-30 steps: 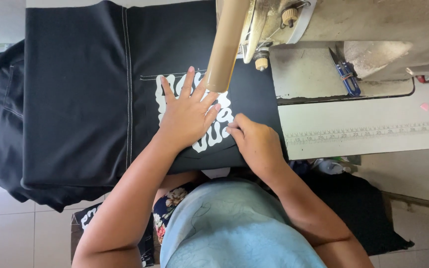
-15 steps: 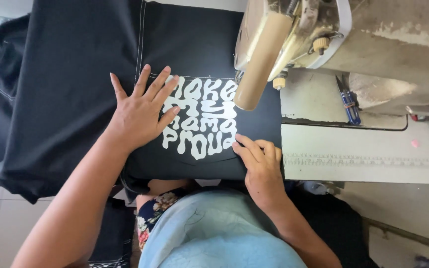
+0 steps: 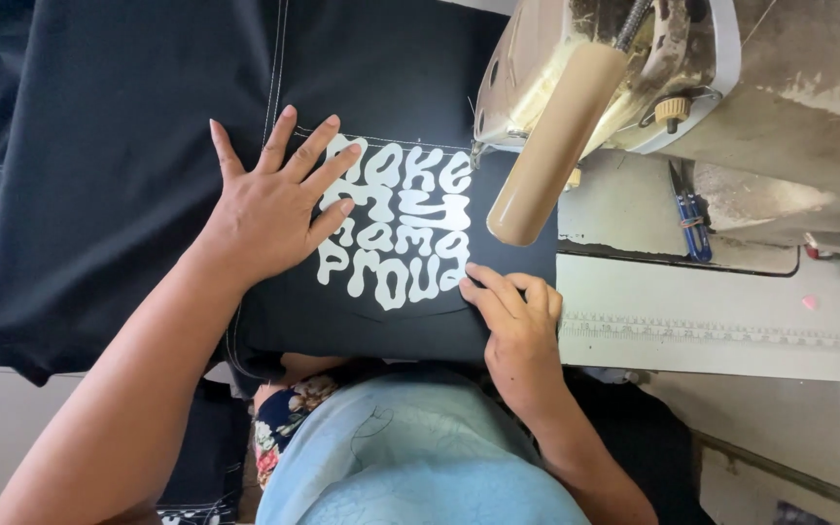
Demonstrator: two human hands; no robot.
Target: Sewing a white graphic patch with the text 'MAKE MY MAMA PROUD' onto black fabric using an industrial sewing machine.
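A black garment [image 3: 128,146] with white stitching lies spread across the sewing table. A black patch with cream-white bubbly lettering [image 3: 396,228] lies on it. My left hand [image 3: 269,204] rests flat on the cloth, fingers spread, covering the left edge of the lettering. My right hand [image 3: 515,316] presses its fingertips on the patch's lower right corner, near the fabric's right edge. Neither hand grips anything. The sewing machine head [image 3: 576,97] hangs just right of the patch.
A beige machine table [image 3: 712,321] with a printed ruler strip extends right. Blue-handled snips [image 3: 687,209] lie on the machine bed. A small pink bit [image 3: 809,302] sits at far right. My light blue shirt [image 3: 410,457] fills the bottom; more black fabric hangs below.
My left hand slid left off the lettering, uncovering most of it. The right hand moved to the patch's lower right corner. The view shifted so the machine sits further right.
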